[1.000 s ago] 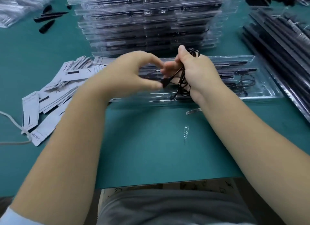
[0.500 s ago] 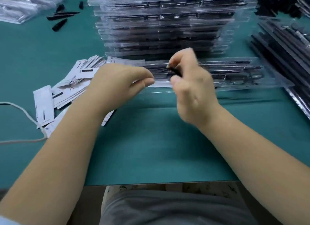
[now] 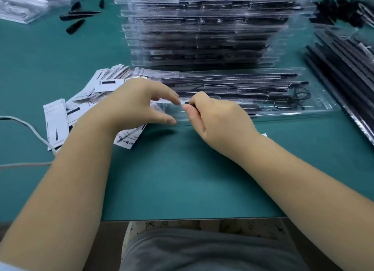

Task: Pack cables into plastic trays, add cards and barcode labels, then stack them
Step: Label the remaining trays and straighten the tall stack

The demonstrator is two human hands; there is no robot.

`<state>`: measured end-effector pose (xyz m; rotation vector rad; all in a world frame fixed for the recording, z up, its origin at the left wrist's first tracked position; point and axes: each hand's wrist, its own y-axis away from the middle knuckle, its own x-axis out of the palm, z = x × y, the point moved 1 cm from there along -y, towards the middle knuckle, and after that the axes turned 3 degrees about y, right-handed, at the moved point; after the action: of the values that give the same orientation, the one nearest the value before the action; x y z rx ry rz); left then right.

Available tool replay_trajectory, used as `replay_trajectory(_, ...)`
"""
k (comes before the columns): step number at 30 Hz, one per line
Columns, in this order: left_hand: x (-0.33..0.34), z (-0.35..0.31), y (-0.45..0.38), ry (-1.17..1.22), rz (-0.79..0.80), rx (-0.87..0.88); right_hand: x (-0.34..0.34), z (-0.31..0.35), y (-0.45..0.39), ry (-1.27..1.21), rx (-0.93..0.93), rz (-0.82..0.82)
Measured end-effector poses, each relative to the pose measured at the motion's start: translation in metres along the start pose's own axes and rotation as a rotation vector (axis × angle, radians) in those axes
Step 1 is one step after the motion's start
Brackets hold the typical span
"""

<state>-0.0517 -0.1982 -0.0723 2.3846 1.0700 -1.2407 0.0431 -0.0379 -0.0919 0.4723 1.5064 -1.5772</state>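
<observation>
On the green matte table (image 3: 182,179) lies one clear, glossy plastic tray (image 3: 283,111), long and shallow with moulded channels, holding slim black pieces and a loop of thin black cable (image 3: 299,98) at its right end. The right hand (image 3: 218,119) is curled, thumb and forefinger pinching a small black cable end (image 3: 187,103) just over the tray's left part; what it is exactly is too blurred to tell. The left hand (image 3: 139,103) hovers beside it, fingers loosely spread and gripping nothing, thumb and forefinger apart. Behind the tray rises a tall stack of filled trays (image 3: 202,32), too smeared to count. To the left is a loose scatter of white paper cards (image 3: 81,101) with black print, well over a dozen. Three or four black tapered pieces (image 3: 77,18) lie far left, and dark long bars (image 3: 344,54) are piled at the right.
</observation>
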Motion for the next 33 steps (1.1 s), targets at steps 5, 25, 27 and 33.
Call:
replay_trajectory(5,-0.004,-0.004,-0.002,0.021,-0.178,0.011,-0.001,0.003,-0.002,-0.077,-0.02,-0.034)
replay_trajectory(25,-0.006,-0.007,0.002,-0.158,0.038,-0.006,0.007,-0.01,-0.001,0.0,-0.234,-0.17)
replay_trajectory(27,-0.007,-0.009,0.003,-0.156,0.012,-0.005,0.007,-0.01,-0.001,0.056,-0.297,-0.178)
replay_trajectory(33,-0.006,-0.01,0.002,-0.104,-0.006,-0.01,0.013,-0.006,-0.001,0.274,-0.332,-0.161)
